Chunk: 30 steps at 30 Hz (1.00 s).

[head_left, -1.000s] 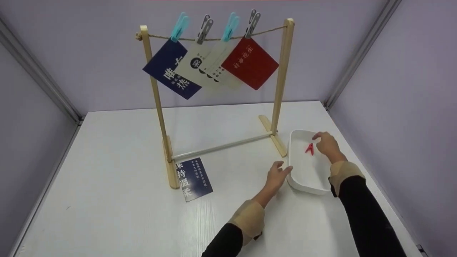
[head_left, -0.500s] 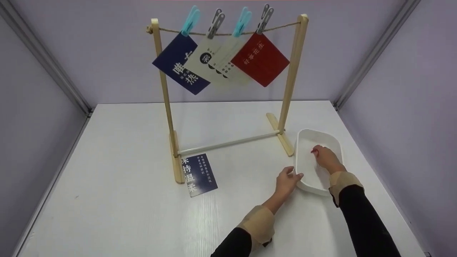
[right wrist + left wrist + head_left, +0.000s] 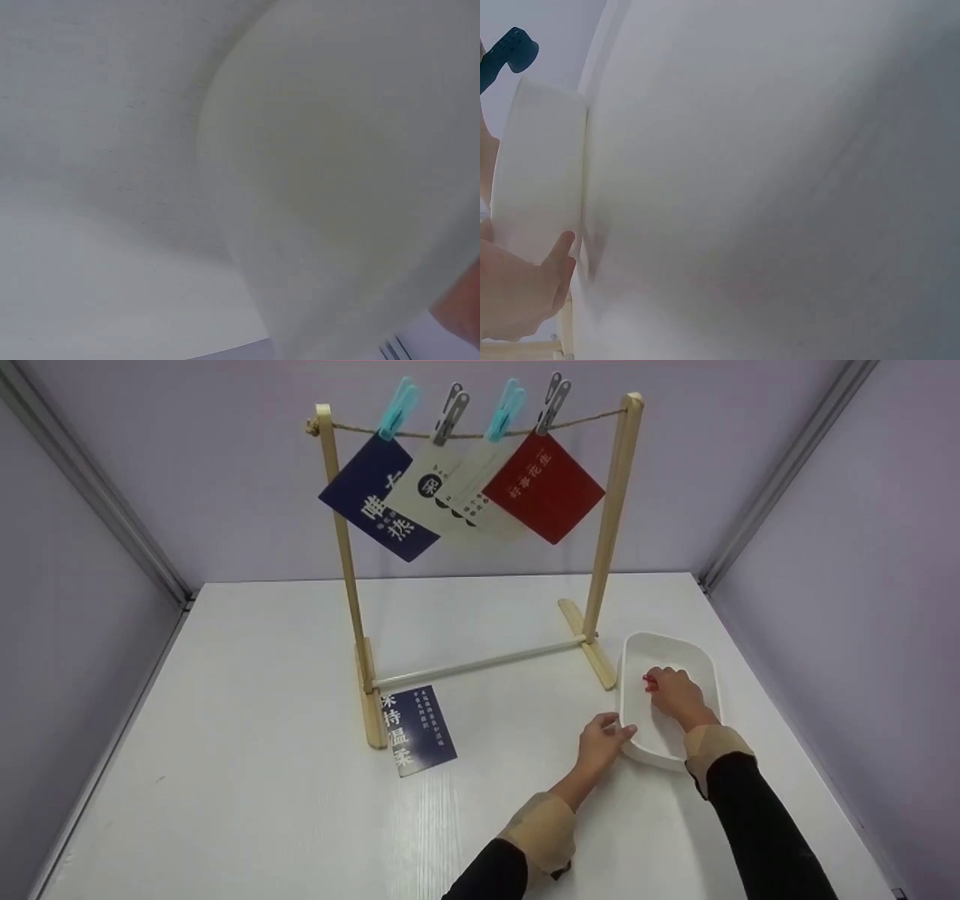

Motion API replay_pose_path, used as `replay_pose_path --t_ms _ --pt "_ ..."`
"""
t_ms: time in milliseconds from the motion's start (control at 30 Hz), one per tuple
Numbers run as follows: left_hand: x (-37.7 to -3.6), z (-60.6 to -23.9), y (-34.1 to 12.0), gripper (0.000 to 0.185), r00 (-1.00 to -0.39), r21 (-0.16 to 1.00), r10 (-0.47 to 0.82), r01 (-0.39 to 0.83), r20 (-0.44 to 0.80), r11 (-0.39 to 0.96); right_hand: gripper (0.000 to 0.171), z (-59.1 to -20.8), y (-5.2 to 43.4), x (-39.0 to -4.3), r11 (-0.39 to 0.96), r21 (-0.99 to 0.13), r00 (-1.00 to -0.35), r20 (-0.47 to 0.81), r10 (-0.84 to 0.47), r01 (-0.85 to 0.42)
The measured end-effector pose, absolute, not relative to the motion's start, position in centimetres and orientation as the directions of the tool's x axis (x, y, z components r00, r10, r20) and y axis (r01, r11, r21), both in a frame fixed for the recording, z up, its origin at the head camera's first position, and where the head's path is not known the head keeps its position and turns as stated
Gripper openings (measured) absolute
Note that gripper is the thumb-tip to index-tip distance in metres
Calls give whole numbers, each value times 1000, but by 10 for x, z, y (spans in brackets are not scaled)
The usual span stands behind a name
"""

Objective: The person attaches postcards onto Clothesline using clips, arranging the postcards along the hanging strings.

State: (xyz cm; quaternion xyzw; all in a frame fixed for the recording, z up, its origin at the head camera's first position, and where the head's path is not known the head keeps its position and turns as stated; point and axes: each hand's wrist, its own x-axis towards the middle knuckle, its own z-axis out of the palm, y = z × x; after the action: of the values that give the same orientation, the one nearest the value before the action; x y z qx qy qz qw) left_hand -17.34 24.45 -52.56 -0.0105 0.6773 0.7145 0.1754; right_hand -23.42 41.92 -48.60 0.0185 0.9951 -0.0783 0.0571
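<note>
A white tray (image 3: 664,746) stands at the right of the table. My left hand (image 3: 604,742) holds its left wall, thumb over the rim and fingers outside; the left wrist view shows these fingers (image 3: 562,259) against the outer wall. Inside the tray, my right hand (image 3: 677,694) pinches a small red clothespin (image 3: 649,684), part of it hidden by the fingers. In the right wrist view the tray wall (image 3: 322,172) fills much of the picture, and the clothespin is out of sight there.
Left of the tray stands a wooden rack (image 3: 616,502). Blue and grey clothespins hold a blue card (image 3: 367,487), two cream cards (image 3: 420,506) and a red card (image 3: 547,491) on its string (image 3: 592,418). Another blue card (image 3: 421,731) lies by the rack's left foot (image 3: 373,720).
My right hand has gone down into the tray and taken hold of the red clothespin, then shifted slightly left. My left hand has come onto the tray's rim. The head view has shifted a little.
</note>
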Motion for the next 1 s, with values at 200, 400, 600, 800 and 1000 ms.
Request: replay_pose_path --t_ms 200,400,600,800,1000 --pt "-174 -529 245 33 -950 968 213 -245 -228 -54 22 -491 415 -234 991 -127 -992 -120 37 52" --pt "-174 -526 243 31 -954 970 202 -238 -222 -58 33 -496 410 -230 989 -133 -990 -127 52 69" --pt "-174 -528 243 33 -950 965 206 -253 -236 -61 42 -502 406 -227 991 -117 -993 -98 61 72" --pt "-171 -531 244 34 -962 982 214 -181 -167 -48 32 -505 405 -227 990 -126 -997 -43 61 66" --pt "-172 -528 246 33 -959 976 203 -211 -199 -43 27 -506 403 -230 991 -118 -998 -30 53 56"
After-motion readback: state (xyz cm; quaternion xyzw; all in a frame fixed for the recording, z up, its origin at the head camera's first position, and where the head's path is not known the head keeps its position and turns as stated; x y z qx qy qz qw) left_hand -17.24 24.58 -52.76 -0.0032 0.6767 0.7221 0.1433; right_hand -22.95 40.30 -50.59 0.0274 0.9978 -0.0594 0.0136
